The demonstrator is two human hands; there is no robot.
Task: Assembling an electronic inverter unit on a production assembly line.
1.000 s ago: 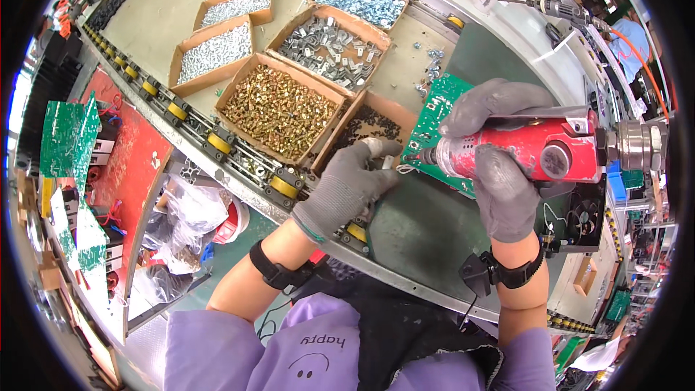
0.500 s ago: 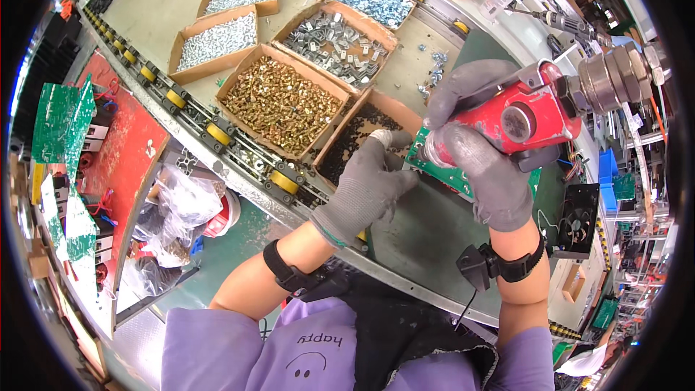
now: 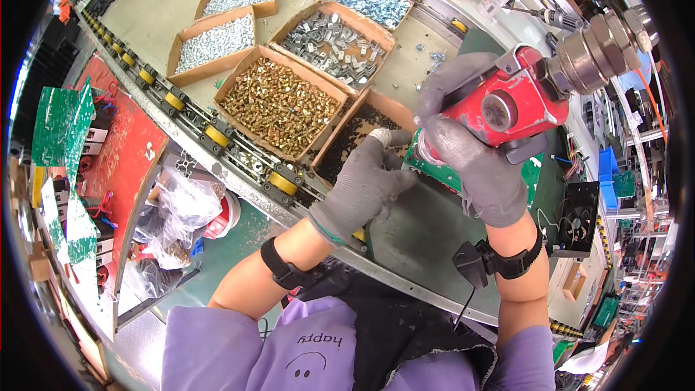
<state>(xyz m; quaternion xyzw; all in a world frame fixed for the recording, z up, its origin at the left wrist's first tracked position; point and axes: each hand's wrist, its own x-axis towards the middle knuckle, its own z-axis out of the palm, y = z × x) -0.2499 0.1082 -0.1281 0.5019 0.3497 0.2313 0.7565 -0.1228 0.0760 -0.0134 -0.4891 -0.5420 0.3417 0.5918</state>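
My right hand (image 3: 486, 166), in a grey glove, wraps round a red air tool (image 3: 499, 110). Stout metal fittings extend from its upper right end, while its narrower metal nose points left over a green panel (image 3: 534, 174). My left hand (image 3: 360, 187), also gloved, is at the near edge of a cardboard box of small black screws (image 3: 349, 146). Its fingers bend over the screws, one with a whitish wrap; anything between them is too small or hidden to make out. Against that box stands another full of brass-coloured fasteners (image 3: 279, 105).
Farther back are boxes of grey metal brackets (image 3: 340, 40), bluish screws (image 3: 368, 1) and silver screws (image 3: 217, 42). Loose screws (image 3: 436, 59) lie beside them. A roller rail (image 3: 217, 134) runs along the left. A black fan unit (image 3: 575, 221) stands at right.
The red air tool and my right hand have shifted slightly left, and its fittings have swung up and left. My left hand stays at the black screws with almost the same finger pose.
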